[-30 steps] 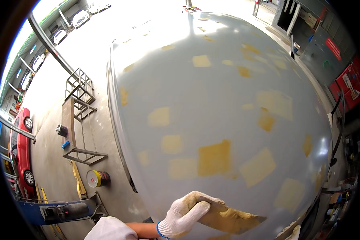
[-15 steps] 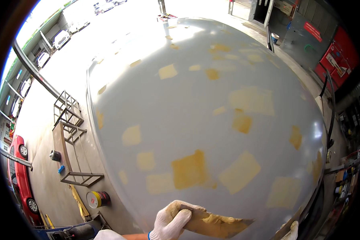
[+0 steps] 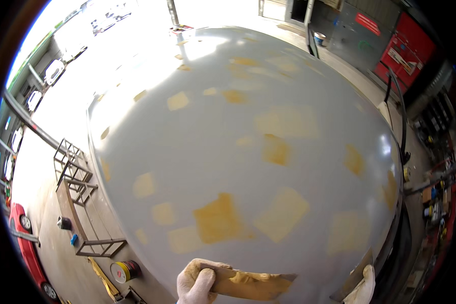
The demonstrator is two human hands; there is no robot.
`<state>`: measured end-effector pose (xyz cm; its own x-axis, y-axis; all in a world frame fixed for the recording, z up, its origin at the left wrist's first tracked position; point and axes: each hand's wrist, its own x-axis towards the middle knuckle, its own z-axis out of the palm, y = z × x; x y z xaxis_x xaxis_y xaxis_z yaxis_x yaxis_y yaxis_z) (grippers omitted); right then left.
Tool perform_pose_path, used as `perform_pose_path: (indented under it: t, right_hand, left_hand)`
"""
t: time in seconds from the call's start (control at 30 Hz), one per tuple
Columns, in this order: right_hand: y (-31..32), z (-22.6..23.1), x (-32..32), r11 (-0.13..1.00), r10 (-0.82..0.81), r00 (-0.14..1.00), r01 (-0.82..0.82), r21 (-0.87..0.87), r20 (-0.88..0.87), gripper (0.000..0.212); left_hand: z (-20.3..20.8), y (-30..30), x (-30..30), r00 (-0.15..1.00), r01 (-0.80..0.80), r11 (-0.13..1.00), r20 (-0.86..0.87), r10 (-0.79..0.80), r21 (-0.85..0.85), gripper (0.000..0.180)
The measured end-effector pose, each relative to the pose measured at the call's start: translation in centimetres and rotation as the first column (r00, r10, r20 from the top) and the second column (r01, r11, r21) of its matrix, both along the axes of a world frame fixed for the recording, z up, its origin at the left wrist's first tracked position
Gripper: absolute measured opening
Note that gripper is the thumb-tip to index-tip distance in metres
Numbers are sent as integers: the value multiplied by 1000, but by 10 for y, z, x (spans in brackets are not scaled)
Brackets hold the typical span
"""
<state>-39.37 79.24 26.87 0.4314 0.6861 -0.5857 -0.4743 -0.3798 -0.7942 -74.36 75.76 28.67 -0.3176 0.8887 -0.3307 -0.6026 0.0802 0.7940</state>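
- Putty (image 3: 245, 277) lies in a thick ridge along the upper part of a wide scraper (image 3: 256, 290), over the near part of a large grey panel (image 3: 228, 167).
- That scraper is held by its left end, probably so that its broad face can carry the putty and its far end stays free.
- Left hand (image 3: 197, 281), in a stained white glove, is curled tight: the thumb lies across the near face of the scraper and the fingers bend behind it, pinching the end between them.
- Right hand (image 3: 364, 288), also gloved, is at the lower right, cut off partly by the picture's edge. It appears bent around a second scraper (image 3: 351, 282), held at a steep slant near the panel's right side; the exact finger grip cannot be told.
- Hands stand well apart, neither spread flat. Whether either scraper touches the panel cannot be told from this angle.
- Yellow patches are scattered over the panel: a darker patch (image 3: 217, 220) beyond the left hand, with a paler patch (image 3: 281, 215) to its right.
- Steel bench (image 3: 67, 200) stands on the floor to the left, with a dark can (image 3: 63, 223) on it, likely put there to be near at hand; a drum (image 3: 125, 272) sits nearer.
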Motion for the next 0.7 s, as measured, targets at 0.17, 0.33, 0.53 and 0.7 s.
perform_pose_path:
  t: [0.17, 0.33, 0.53, 0.7]
  right_hand:
    - [7, 15, -18, 980, 46, 992, -67, 185, 113, 18]
    - [-27, 8, 18, 977, -42, 994, 20, 212, 100, 34]
    - [-93, -23, 95, 949, -14, 989, 59, 310, -148, 40]
    - [-104, -48, 145, 892, 184, 916, -3, 452, -357, 38]
  left_hand:
    - [0, -14, -1, 994, -21, 999, -105, 16, -45, 21]
    - [17, -27, 15, 976, -31, 985, -219, -8, -173, 24]
    - [24, -57, 55, 928, -28, 979, -368, -50, -204, 22]
    - [24, -53, 115, 942, -199, 949, -314, 117, -243, 24]
